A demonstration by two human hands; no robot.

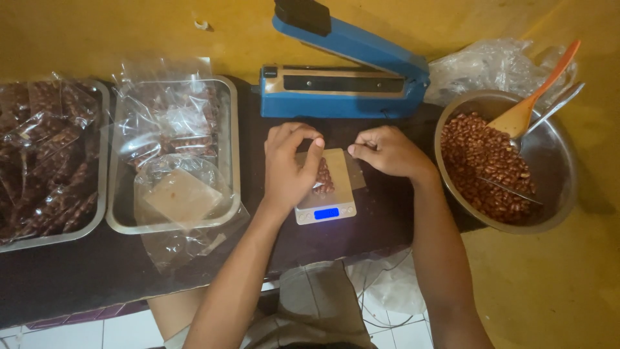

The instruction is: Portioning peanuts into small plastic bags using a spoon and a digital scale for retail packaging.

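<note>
Dark bench [90,271] against yellow wall; white tiled floor near. Bag [326,176] of peanuts on scale [326,210], centre; long axis near–far, open mouth toward far side. Left hand [289,169]: grip pinching bag's left top edge. Right hand [386,152]: grip pinching right top edge. Blue sealer [342,84] far. Bowl [552,155] of peanuts right, orange spoon [533,97] in it. Two trays [229,148] of filled bags left.

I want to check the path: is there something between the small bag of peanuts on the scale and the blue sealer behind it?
Nothing visible: only bare dark table separates the bag of peanuts from the blue sealer.
</note>
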